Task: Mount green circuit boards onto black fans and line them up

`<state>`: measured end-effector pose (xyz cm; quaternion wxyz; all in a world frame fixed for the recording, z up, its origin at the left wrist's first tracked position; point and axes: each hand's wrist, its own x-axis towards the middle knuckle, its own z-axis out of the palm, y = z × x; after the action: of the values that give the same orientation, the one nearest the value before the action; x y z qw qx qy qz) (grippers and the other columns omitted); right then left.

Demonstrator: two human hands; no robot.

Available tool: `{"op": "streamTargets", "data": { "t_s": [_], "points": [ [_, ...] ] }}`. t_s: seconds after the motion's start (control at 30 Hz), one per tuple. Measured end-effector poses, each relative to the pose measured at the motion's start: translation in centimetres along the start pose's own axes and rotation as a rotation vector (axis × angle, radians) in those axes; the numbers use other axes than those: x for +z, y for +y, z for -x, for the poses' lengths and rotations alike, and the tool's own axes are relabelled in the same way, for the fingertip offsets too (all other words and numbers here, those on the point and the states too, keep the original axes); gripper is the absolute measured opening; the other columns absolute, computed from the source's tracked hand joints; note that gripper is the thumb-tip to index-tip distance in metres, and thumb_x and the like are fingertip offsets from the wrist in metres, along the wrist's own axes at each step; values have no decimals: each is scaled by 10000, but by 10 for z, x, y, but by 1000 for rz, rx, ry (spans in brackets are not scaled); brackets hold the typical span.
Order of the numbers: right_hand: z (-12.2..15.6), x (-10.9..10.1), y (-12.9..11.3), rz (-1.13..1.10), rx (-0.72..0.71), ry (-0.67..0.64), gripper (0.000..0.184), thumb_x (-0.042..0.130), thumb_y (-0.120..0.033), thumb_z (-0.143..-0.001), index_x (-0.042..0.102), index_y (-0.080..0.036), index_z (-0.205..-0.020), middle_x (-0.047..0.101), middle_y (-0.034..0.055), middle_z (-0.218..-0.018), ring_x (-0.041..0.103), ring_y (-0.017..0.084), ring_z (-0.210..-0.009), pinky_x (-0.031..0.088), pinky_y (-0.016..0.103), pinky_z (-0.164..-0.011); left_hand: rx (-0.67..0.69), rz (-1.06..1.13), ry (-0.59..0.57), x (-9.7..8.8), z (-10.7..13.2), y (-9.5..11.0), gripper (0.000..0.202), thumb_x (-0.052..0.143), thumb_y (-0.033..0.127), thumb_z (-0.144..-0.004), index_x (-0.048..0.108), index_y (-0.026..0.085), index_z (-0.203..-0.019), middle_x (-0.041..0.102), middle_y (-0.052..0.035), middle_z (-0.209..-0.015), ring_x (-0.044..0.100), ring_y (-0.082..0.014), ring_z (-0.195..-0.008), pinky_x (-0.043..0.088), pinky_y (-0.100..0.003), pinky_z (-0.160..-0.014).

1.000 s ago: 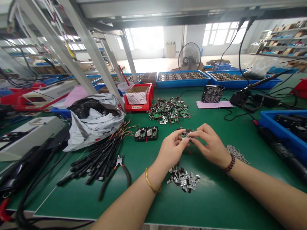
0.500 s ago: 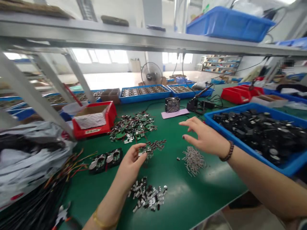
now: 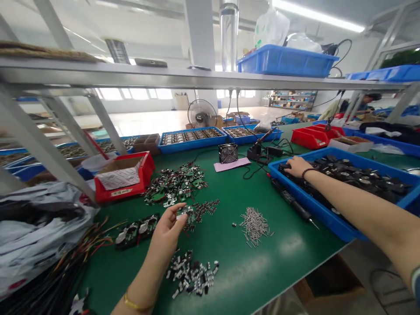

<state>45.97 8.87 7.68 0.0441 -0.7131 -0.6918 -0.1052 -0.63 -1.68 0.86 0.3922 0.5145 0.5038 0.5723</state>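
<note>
Two hands worked apart: left hand pinched a circuit board clear of the cluttered table; right hand lay curled in the blue tray, grip unconfirmed.

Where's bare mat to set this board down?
Bare mat lies at the front edge between the pin pile and the blue bin; another strip between board heap and small fan. The left, with bags and cables, is crowded.

Bright windows, metal shelf, green workbench.
</note>
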Motion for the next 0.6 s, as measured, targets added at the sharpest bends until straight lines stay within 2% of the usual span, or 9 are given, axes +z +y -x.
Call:
{"op": "streamTargets", "data": {
  "t_s": [0.1, 0.17, 0.23, 0.3, 0.37, 0.43, 0.5, 0.6],
  "points": [
    [5, -14, -9, -7, 20, 87, 239, 650, -347, -1023, 653, -129, -1120, 665, 94, -1073, 656, 250, -963, 550, 440, -887, 26, -1, 73, -8, 0, 13, 474, 722, 442, -788, 662, 161, -1164, 531, 38, -722, 510, -153, -709, 417, -250, -677],
    [18, -25, -23, -48, -39, 165, 236, 616, -298, -1002, 652, -100, -1125, 671, 153, -1050, 650, 312, -974, 534, 455, -880, 35, 4, 101, -14, 3, 28, 465, 715, 434, -804, 663, 165, -1179, 519, 43, -707, 523, -150, -710, 427, -248, -690],
    [47, -32, -48, -114, -183, 209, 328, 653, -333, -962, 643, -115, -1207, 666, 167, -1113, 634, 333, -1023, 514, 444, -920, 36, -3, 80, -19, 10, 44, 447, 714, 438, -819, 671, 179, -1180, 540, 37, -716, 548, -151, -722, 450, -251, -704],
    [91, -31, -82, -190, -416, 219, 312, 663, -358, -952, 650, -205, -1223, 665, 92, -1117, 626, 284, -1028, 493, 399, -956, 22, -37, 8, -20, 24, 58, 430, 730, 446, -818, 676, 190, -1159, 589, 22, -743, 579, -157, -737, 475, -260, -716],
    [142, -19, -121, -294, -802, 329, 291, 543, -295, -1034, 618, -191, -1295, 655, 91, -1029, 614, 264, -918, 496, 400, -849, -16, -77, -81, -18, 41, 65, 429, 748, 456, -812, 671, 192, -1140, 621, 10, -767, 599, -163, -732, 493, -270, -716],
    [188, 0, -157, -348, -996, 348, 346, 401, -138, -1055, 578, -145, -1353, 653, 85, -975, 592, 233, -832, 482, 383, -786, -71, -102, -149, -15, 60, 64, 441, 742, 475, -826, 661, 193, -1156, 640, -3, -797, 608, -168, -729, 497, -276, -709],
    [223, 21, -184, -379, -1053, 281, 389, 338, -96, -1041, 569, -106, -1355, 656, 109, -1016, 592, 244, -865, 491, 401, -813, -109, -130, -181, -11, 79, 57, 451, 713, 492, -860, 651, 197, -1196, 665, -28, -868, 623, -183, -776, 499, -285, -726],
    [252, 42, -202, -398, -1002, 222, 401, 404, -105, -1005, 554, -107, -1377, 655, 113, -1012, 589, 265, -863, 502, 416, -798, -140, -189, -214, -3, 104, 43, 433, 664, 483, -905, 641, 204, -1235, 688, -65, -1005, 638, -213, -896, 499, -309, -804]
  ]
}}
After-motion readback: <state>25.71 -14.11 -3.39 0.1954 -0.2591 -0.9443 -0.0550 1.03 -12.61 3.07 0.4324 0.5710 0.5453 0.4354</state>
